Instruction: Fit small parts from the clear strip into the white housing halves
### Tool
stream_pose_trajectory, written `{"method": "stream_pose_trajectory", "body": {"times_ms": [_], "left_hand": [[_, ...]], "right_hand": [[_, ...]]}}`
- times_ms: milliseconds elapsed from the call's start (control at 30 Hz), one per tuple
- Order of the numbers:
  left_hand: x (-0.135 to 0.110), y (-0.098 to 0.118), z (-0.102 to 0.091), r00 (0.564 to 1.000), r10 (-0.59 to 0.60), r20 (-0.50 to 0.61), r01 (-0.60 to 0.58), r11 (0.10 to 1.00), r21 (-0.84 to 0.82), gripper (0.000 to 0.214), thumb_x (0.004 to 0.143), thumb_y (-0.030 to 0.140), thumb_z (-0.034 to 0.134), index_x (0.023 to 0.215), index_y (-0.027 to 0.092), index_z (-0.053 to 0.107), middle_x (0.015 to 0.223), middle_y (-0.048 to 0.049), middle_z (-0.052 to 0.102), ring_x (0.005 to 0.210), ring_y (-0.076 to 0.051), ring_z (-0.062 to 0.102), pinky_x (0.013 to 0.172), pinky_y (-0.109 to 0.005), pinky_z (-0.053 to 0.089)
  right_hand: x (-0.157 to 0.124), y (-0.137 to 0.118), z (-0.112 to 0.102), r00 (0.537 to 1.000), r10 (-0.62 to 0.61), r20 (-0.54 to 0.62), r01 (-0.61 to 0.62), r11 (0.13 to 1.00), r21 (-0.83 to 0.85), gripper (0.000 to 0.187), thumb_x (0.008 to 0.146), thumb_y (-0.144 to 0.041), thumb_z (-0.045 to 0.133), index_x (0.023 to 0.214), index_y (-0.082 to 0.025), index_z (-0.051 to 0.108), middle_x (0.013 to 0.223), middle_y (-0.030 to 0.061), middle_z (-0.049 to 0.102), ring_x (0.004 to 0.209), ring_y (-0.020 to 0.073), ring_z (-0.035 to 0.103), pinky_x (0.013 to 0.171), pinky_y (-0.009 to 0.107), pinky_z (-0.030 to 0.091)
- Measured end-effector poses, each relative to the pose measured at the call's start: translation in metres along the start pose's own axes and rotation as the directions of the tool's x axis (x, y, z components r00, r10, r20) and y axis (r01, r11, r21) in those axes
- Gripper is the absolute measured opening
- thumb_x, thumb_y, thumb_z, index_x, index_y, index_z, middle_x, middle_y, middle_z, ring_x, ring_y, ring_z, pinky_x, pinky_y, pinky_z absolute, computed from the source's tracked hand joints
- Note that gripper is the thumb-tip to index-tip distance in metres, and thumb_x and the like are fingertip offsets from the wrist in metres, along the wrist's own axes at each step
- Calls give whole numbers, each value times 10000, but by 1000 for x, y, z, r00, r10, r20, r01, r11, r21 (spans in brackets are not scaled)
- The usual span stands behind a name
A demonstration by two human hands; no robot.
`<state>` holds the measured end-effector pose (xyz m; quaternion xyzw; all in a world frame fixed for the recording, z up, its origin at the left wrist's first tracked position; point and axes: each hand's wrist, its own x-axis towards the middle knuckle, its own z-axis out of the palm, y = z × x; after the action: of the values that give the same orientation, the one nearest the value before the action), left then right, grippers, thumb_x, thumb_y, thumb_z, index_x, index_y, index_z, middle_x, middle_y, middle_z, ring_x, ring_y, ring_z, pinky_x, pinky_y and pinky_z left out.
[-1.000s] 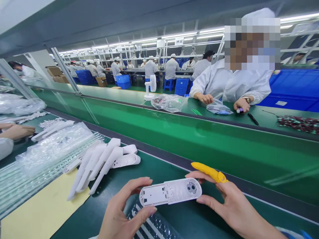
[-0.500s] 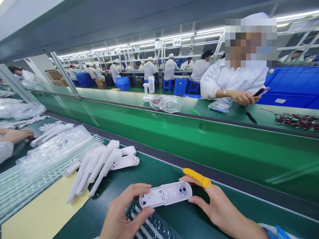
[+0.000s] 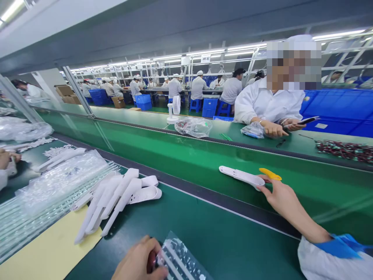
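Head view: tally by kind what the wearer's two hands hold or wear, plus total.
White plastic housing, in right hand: 1
Yellow finger cot, on right hand: 1
Clear bag of small parts, at left hand: 1
Total: 3

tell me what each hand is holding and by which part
Right hand pinches the white housing by its near end; left hand grips the clear parts bag at its left edge.

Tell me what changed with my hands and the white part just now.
The right hand carried the white housing forward to the conveyor belt, still holding its end. The left hand let go of it and dropped onto the clear parts bag. The pile of white shells stayed put.
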<state>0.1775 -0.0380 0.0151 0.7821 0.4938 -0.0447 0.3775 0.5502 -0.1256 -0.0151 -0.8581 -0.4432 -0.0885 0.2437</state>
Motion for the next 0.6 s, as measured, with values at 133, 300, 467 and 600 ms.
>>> {"method": "stream_pose_trajectory", "body": {"times_ms": [133,300,467,600], "left_hand": [[8,19,5,989,142,46,-111,906,-408,193,726,357,474,692,169,444,615,43,433,580,-102,415,554,-224,362],[13,35,16,984,163,75,-70,735,-674,355,677,499,527,748,160,446,604,39,457,531,-96,443,514,-245,429],[13,37,21,988,135,77,-52,753,-656,343,665,454,535,754,123,549,667,-3,508,587,-121,478,586,-275,411],[9,40,21,985,139,98,-23,678,-734,339,630,445,573,724,118,568,645,6,505,568,-116,469,594,-269,405]], "right_hand": [[-16,-30,-9,996,-51,-80,57,995,83,389,706,-435,439,888,-129,596,862,176,647,815,352,594,696,483,455],[-69,-112,-26,924,-382,20,315,790,526,155,804,-319,500,766,-211,605,776,45,638,728,168,609,668,293,508],[-101,-146,-22,873,-481,80,362,749,555,146,814,-184,468,746,-195,597,708,43,611,654,161,567,568,291,501],[-105,-146,-16,890,-428,155,284,789,545,170,821,-200,457,806,-189,626,752,60,625,690,178,572,600,315,514]]}}
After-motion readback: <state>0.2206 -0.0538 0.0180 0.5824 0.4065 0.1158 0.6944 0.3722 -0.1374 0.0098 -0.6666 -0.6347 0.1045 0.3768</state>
